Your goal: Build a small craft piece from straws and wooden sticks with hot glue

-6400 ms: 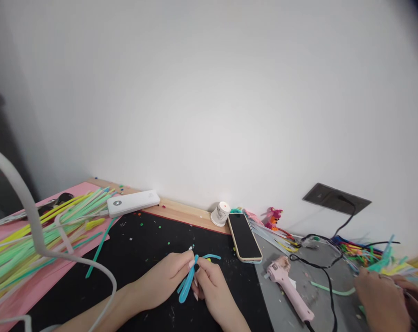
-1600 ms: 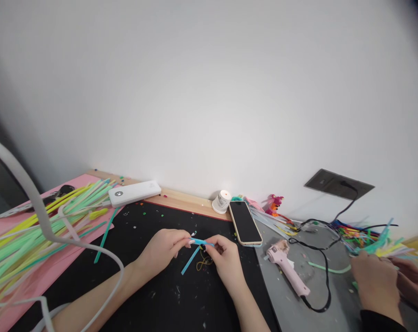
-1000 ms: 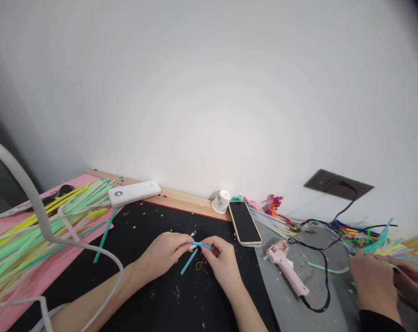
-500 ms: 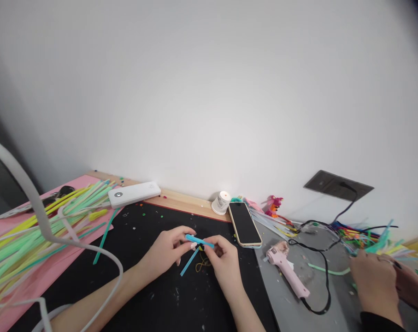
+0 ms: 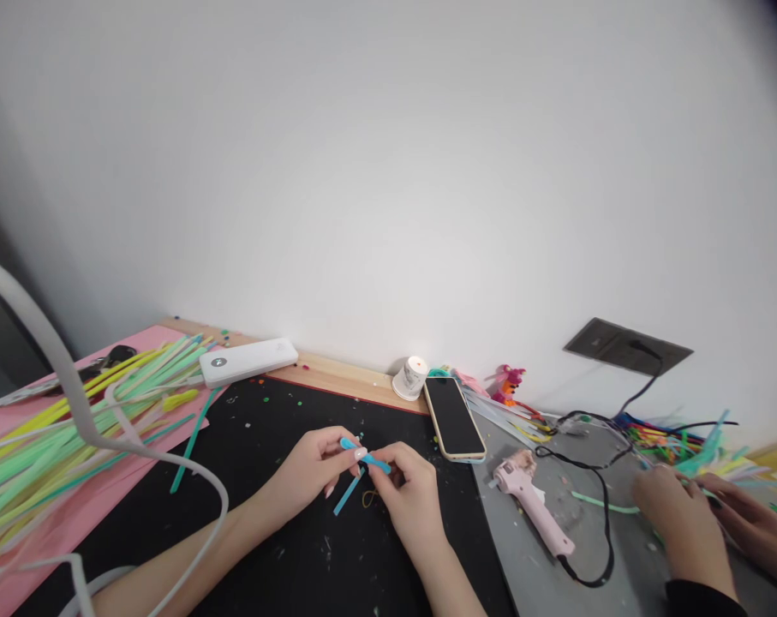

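- where to find the blue fuzzy strip?
- at lower center of the frame, slanting over the black mat, between left hand and right hand.
- gripped how?
- clamped in the left, with thumb pressed over the middle; pinched near the lower right end by the fingertips of the right.
- and just below?
- 1 narrower blue length, pointing down and left; hard to tell if joined. beside the right fingertips, a small loop of yellowish cord.
- farther out?
- near center, 1 upside-down white cup, with a dark-screened phone just to the right. at left, green and yellow strips on a pink sheet.
- and at lower right?
- a pink glue gun on a gray surface, then another person's 2 hands, near more colored strips.
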The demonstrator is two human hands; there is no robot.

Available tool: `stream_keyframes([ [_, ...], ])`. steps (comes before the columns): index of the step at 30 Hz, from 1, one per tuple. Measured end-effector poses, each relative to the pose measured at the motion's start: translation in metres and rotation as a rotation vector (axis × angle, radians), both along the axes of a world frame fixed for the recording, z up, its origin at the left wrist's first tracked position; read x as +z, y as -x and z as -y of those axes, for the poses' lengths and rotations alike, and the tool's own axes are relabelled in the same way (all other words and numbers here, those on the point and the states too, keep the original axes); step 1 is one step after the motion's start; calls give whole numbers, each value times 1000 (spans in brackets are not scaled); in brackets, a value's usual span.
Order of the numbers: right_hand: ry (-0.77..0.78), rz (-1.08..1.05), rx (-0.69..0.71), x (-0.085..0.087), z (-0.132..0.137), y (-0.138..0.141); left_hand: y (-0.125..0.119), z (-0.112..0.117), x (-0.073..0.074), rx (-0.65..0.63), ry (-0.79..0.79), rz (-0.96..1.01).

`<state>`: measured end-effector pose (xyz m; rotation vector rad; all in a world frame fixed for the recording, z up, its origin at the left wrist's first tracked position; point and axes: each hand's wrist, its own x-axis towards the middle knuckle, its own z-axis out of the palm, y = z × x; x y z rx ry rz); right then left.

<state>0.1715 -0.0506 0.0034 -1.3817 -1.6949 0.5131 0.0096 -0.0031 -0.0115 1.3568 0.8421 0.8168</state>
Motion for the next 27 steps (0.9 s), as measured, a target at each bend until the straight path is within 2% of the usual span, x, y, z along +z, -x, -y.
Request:
stream_keyframes([
  [9, -94, 45, -43, -4, 1, 2, -2, 3, 4, -21, 41, 79],
  [19, -126, 83, -40, -5, 2, 5, -1, 3, 7, 62, -42, 13],
  [27, -174, 83, -49, -10, 1, 3, -2, 2, 7, 82, 1, 70],
])
